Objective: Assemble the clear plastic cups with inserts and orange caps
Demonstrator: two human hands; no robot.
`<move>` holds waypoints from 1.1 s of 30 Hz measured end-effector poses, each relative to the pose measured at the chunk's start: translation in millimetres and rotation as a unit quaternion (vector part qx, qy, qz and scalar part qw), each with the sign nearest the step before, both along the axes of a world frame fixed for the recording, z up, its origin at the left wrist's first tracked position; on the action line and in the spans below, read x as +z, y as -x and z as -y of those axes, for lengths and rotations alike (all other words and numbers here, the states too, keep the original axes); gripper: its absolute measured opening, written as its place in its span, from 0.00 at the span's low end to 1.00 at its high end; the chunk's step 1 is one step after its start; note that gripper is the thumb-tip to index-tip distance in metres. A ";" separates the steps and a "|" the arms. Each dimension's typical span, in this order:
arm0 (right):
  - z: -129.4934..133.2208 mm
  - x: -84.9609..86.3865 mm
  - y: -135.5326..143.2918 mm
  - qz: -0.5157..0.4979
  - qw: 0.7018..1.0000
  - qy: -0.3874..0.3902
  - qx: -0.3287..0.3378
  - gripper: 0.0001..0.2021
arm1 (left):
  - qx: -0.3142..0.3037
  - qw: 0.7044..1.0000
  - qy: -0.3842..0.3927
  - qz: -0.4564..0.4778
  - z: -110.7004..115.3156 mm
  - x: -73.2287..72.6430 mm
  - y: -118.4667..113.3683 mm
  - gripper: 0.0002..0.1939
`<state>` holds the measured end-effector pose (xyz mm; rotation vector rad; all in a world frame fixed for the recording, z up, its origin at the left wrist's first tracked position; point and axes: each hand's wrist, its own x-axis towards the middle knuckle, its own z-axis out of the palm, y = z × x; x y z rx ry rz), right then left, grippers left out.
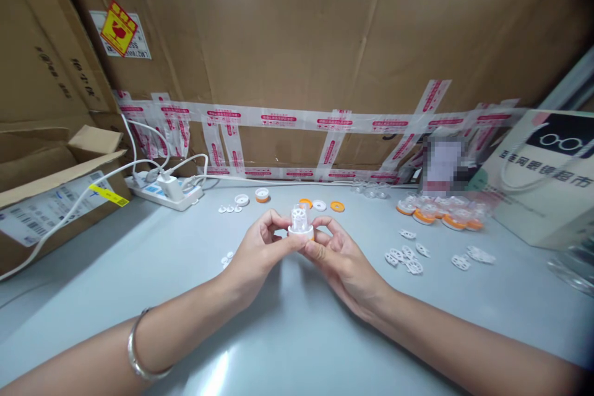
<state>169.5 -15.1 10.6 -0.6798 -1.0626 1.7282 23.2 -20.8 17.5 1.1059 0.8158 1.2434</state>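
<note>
Between my two hands, over the middle of the table, is a small round case point(300, 224) with a clear domed top, a white ring and an orange base. A white spoked piece shows inside the dome. My left hand point(265, 240) pinches the case from the left, thumb across its front. From the right, my right hand point(338, 253) grips the same case with thumb and fingers. Just behind it lie an orange ring point(337, 206), a white ring point(319, 205) and another orange ring, partly covered. The fingertips hide part of the base.
White spoked pieces point(407, 257) lie to the right, before several clear-topped orange cases point(436, 213). At left are small white discs point(230, 209), a white-and-orange cap point(262, 195) and a power strip point(174, 195). Cardboard point(278, 43) walls the back; a paper bag point(542, 192) stands right.
</note>
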 end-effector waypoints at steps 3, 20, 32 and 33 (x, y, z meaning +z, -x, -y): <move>-2.8 -1.6 -1.6 -0.007 1.000 0.008 0.013 0.20 | 0.004 1.000 -0.005 -0.014 -0.3 -1.1 0.8 0.13; -5.7 -1.9 -5.8 -0.024 0.996 0.067 0.061 0.17 | 0.035 0.964 -0.166 -0.204 -18.0 11.3 24.4 0.16; -6.4 -3.5 -6.7 0.018 0.999 0.003 0.036 0.15 | 0.031 0.940 -0.199 -0.274 -18.2 10.9 27.4 0.13; -6.5 -4.4 -6.8 0.024 0.999 -0.005 0.035 0.15 | 0.024 0.939 -0.200 -0.278 -18.2 10.7 28.0 0.13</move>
